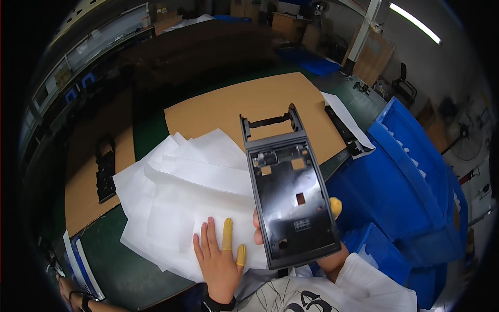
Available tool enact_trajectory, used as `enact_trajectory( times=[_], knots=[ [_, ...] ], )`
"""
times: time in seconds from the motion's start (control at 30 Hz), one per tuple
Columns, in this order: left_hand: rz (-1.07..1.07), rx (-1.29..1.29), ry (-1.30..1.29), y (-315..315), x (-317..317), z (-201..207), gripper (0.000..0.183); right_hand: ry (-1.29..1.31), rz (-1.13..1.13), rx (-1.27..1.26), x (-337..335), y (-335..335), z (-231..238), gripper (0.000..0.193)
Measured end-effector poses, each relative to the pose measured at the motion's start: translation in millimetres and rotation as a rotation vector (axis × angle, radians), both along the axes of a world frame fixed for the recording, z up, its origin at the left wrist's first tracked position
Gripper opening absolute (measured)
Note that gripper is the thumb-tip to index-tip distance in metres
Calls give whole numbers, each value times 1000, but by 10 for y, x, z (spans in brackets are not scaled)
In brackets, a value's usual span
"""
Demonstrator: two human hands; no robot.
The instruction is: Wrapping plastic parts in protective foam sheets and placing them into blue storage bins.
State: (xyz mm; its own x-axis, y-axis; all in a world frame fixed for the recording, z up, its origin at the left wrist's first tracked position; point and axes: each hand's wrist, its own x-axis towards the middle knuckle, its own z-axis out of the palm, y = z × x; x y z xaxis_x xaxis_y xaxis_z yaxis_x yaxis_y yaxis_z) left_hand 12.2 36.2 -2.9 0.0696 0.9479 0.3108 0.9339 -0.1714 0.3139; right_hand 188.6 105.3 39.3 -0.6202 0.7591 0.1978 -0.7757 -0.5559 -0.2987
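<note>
My left hand (218,265) lies palm down, fingers stretched out, on a loose stack of thin white sheets (182,192). Yellow finger cots cover its index finger and thumb. In my right hand (336,207) is a long black plastic housing (291,200), held up and tilted over the table's right side. The housing has an open frame at its far end and several rectangular cutouts. My right fingers wrap around its edges from underneath, one of them in a yellow cot; most of that hand is hidden behind the housing.
Brown cardboard (223,104) covers part of the green table (130,270). A black part (105,174) lies on cardboard at left, and another black part (340,127) on white sheet at right. Blue bins (390,182) stand at right. A co-worker's hand (68,288) shows at lower left.
</note>
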Motion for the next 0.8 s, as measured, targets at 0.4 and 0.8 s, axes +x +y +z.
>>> enact_trajectory(
  times=[0.4,0.8],
  knots=[
    [26,-9,2,16,37,1,52,38,-223,-38,-309,240,493,66],
    [-5,-59,-623,43,18,-173,46,-735,157,1027,-313,72,399,62]
  ],
)
